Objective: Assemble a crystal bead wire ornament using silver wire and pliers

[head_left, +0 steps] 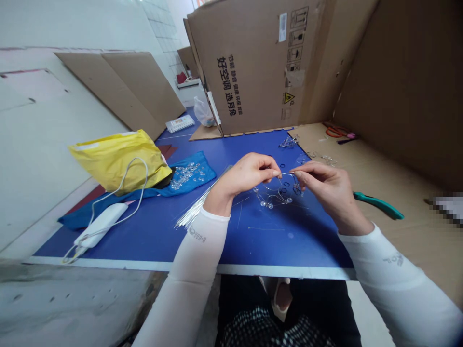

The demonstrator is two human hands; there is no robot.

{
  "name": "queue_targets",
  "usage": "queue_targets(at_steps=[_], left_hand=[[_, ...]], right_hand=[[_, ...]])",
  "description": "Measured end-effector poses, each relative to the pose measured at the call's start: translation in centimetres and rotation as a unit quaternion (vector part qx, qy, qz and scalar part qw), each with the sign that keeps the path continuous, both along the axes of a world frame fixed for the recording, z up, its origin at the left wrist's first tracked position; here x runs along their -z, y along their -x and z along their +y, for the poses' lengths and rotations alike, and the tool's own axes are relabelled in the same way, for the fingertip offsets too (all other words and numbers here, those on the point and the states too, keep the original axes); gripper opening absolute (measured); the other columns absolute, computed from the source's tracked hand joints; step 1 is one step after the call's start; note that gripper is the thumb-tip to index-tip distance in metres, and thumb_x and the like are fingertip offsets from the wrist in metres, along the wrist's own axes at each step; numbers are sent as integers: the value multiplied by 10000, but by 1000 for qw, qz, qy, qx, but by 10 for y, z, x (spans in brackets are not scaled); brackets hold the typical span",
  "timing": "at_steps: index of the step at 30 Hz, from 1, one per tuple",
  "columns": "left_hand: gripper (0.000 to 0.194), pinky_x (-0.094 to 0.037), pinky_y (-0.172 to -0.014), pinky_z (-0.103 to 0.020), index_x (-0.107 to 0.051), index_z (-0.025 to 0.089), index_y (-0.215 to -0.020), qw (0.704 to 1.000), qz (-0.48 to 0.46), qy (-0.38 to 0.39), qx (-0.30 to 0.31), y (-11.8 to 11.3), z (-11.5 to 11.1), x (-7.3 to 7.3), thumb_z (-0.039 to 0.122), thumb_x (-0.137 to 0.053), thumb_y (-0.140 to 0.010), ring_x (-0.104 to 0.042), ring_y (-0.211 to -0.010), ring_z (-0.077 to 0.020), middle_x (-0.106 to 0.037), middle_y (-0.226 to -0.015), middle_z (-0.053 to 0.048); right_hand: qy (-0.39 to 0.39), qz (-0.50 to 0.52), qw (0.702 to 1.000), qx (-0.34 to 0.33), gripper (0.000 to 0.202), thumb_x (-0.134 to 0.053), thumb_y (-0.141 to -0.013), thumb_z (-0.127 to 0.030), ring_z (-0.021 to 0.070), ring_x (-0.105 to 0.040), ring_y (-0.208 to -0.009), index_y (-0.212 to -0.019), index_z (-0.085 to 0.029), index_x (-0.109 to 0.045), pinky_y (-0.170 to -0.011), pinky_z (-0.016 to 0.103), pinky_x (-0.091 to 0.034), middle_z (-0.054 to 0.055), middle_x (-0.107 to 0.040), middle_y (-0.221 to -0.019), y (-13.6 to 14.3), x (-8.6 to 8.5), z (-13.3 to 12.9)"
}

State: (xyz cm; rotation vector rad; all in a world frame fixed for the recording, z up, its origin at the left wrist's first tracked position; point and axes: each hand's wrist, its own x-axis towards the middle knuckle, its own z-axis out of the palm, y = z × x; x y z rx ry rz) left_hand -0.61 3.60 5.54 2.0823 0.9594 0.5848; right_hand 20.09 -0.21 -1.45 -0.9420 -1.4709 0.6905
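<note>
Over the blue table (260, 248), my left hand (253, 171) is closed in a pinch on a thin silvery wire (285, 174). My right hand (323, 185) pinches the same wire a short way to the right, thumb against forefinger. Below the fingers hangs a looped wire piece with clear beads (266, 205) on it. Small dark rings (283, 190) lie on the table behind it. Beside my left forearm rests a bundle of straight wires (195, 209). Green-handled pliers (379, 205) lie right of my right wrist, their jaws hidden behind the hand.
Loose clear beads (188, 174) lie on a blue cloth (204, 161), near a yellow bag (119, 159) and a white power strip (103, 226) with its cord. Cardboard (260, 62) stands behind and to the right. Orange-handled scissors (334, 131) and wire pieces (289, 141) lie farther back.
</note>
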Motion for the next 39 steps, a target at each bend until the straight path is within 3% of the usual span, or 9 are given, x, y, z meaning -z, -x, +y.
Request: queue_targets(at_steps=[10, 14, 18, 27, 39], left_hand=[[150, -471, -664, -214, -671, 125, -871, 998, -44, 29, 27, -1, 1, 3, 146, -532, -924, -590, -657, -83, -643, -697, -5], [100, -469, -660, -215, -583, 157, -995, 997, -69, 8, 36, -1, 1, 4, 132, -514, -927, -601, -660, -87, -639, -687, 24], [42, -467, -657, -218, -507, 180, -935, 996, -77, -3, 39, 1, 1, 5, 143, -527, -927, -595, -633, -83, -644, -663, 31], [96, -427, -596, -213, -512, 178, -907, 994, -62, 30, 84, 0, -2, 3, 247, -562, -951, -572, -612, -78, -637, -655, 18], [159, -406, -576, -217, -520, 173, -903, 991, -92, 67, 67, -2, -3, 5, 315, -545, -971, -548, -583, -79, -650, -640, 7]], right_hand=[[21, 18, 999, -17, 73, -756, -820, -305, 103, -536, -554, -811, -246, -798, -550, 289, -423, -10, -679, -713, 0, 0, 2], [38, 26, 999, -13, 73, -761, -804, -302, 100, -533, -536, -804, -237, -794, -536, 284, -416, -15, -668, -681, 1, -1, 2], [70, 34, 997, -29, 83, -760, -799, -305, 99, -529, -519, -788, -230, -791, -522, 277, -410, -20, -652, -628, 0, 0, 3], [160, 116, 972, -124, 205, -856, -702, -404, 114, -530, -520, -772, -216, -815, -484, 275, -416, 7, -646, -600, -5, 4, 8], [187, 138, 962, -143, 314, -902, -637, -480, 106, -523, -503, -776, -212, -817, -470, 271, -418, 17, -657, -595, -1, 3, 6]])
